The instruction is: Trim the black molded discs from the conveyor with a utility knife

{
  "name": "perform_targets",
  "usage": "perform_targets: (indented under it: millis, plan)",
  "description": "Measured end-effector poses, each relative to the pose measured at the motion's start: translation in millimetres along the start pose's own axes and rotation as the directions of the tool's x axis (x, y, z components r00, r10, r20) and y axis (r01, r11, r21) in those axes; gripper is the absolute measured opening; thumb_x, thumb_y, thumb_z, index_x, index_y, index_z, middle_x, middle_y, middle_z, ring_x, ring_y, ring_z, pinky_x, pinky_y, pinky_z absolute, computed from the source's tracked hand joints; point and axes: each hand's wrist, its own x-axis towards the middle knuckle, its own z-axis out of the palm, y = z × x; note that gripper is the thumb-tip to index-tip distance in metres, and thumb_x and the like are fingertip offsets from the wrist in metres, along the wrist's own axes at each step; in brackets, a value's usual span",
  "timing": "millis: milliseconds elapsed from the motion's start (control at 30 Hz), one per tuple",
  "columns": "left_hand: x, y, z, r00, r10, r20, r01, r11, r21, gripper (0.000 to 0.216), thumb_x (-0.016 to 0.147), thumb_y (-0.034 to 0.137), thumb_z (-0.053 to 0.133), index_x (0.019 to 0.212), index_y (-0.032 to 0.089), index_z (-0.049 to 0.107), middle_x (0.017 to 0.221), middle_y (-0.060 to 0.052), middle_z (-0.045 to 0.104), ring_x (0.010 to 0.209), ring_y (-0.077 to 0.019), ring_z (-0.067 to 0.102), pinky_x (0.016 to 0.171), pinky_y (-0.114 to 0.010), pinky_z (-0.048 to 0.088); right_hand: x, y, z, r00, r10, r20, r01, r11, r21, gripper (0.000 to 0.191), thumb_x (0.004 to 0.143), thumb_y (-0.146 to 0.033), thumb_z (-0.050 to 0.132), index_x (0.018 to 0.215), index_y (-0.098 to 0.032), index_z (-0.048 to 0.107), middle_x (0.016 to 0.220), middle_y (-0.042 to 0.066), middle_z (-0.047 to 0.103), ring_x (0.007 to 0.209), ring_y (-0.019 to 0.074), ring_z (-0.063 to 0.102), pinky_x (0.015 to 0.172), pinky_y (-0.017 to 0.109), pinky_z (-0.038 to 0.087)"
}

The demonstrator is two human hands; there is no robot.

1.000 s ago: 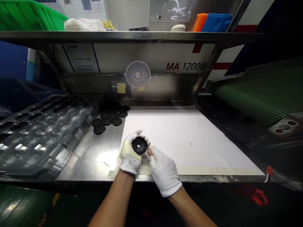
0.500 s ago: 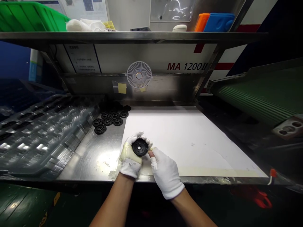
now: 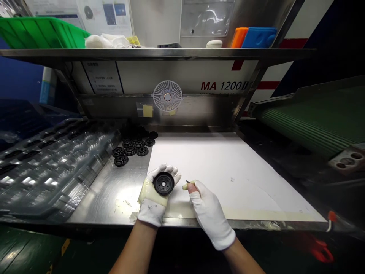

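Observation:
My left hand [image 3: 155,192], in a white glove, grips a round black disc part [image 3: 163,183] with small holes near its centre, held face up over the front of the white sheet [image 3: 228,171]. My right hand [image 3: 209,213], also gloved, pinches a small pointed tool [image 3: 188,184] wrapped in tape, its tip a short way right of the disc and apart from it. A group of several black disc parts [image 3: 131,148] lies on the steel bench behind my left hand.
Clear plastic trays [image 3: 51,163] are stacked on the left. A small white fan [image 3: 167,95] hangs on the back wall. A shelf above carries a green bin [image 3: 40,32] and orange and blue items [image 3: 253,37]. A green conveyor belt [image 3: 313,118] runs at the right.
My right hand has drawn the tool away from the disc to the right. My left hand has shifted slightly left and turned the disc flatter. The view has tilted down a little.

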Motion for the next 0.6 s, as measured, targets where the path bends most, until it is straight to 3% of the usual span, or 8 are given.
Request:
perform_targets:
  millis: [133,267,333,467,533,600]
  plan:
    - [-10.9,-7.3,0.6,0.996,0.086,0.019,-0.087,0.989,0.119,0.016,0.072,0.016,0.058,0.086,0.011,0.063,0.088,-0.012,0.067,0.090,-0.0243,0.063,0.084,-0.037,0.049,11.5,-3.3,2.0,1.000,-0.001,0.025,0.000,1.000,0.029,0.032,0.085,-0.050,0.042,0.069,-0.022,0.044,0.062,-0.005,0.050,0.058,0.0115,0.046,0.055,0.023,0.033]
    - [-15.0,-15.5,-4.4,0.989,0.143,0.036,-0.147,0.972,0.183,0.019,0.071,0.014,0.059,0.089,0.010,0.063,0.091,-0.013,0.068,0.089,-0.0210,0.063,0.085,-0.030,0.049,18.2,-10.2,7.9,0.998,-0.001,0.060,0.002,1.000,-0.022,0.022,0.083,-0.038,0.049,0.068,-0.022,0.046,0.063,-0.004,0.053,0.059,0.0125,0.047,0.055,0.023,0.033]
    - [-13.1,-16.6,-6.7,0.993,0.119,0.005,-0.118,0.978,0.170,0.020,0.069,0.011,0.059,0.089,0.010,0.063,0.091,-0.014,0.068,0.091,-0.0230,0.063,0.085,-0.034,0.048,20.4,-11.3,6.5,0.999,-0.003,0.038,0.002,1.000,0.013,0.022,0.083,-0.035,0.047,0.066,-0.021,0.046,0.062,-0.004,0.052,0.058,0.0123,0.046,0.055,0.023,0.034]
    - [-6.5,-13.2,-7.8,0.997,-0.046,-0.060,0.048,0.998,0.047,0.019,0.071,0.014,0.059,0.089,0.011,0.061,0.093,-0.016,0.066,0.100,-0.0326,0.058,0.084,-0.051,0.047,25.6,-0.3,-9.3,0.995,0.011,-0.099,0.001,0.993,0.119,0.025,0.085,-0.039,0.043,0.071,-0.021,0.050,0.066,-0.003,0.054,0.062,0.0129,0.049,0.058,0.024,0.039]
    - [-4.2,-10.8,-8.2,0.991,-0.111,-0.074,0.110,0.994,-0.016,0.016,0.072,0.017,0.059,0.087,0.010,0.061,0.090,-0.015,0.066,0.101,-0.0347,0.057,0.084,-0.055,0.046,28.8,10.6,-21.0,0.980,0.065,-0.190,-0.060,0.998,0.029,0.018,0.083,-0.037,0.046,0.083,-0.021,0.055,0.071,-0.002,0.056,0.067,0.0147,0.052,0.064,0.027,0.041]
    - [-2.9,-9.4,-9.6,0.989,-0.136,-0.062,0.133,0.990,-0.041,0.016,0.072,0.017,0.060,0.086,0.010,0.061,0.090,-0.014,0.066,0.102,-0.0344,0.057,0.086,-0.055,0.045,30.7,20.6,-31.1,0.971,0.100,-0.217,-0.119,0.990,-0.078,0.028,0.080,-0.035,0.051,0.105,-0.023,0.053,0.079,-0.001,0.059,0.075,0.0171,0.055,0.072,0.031,0.042]
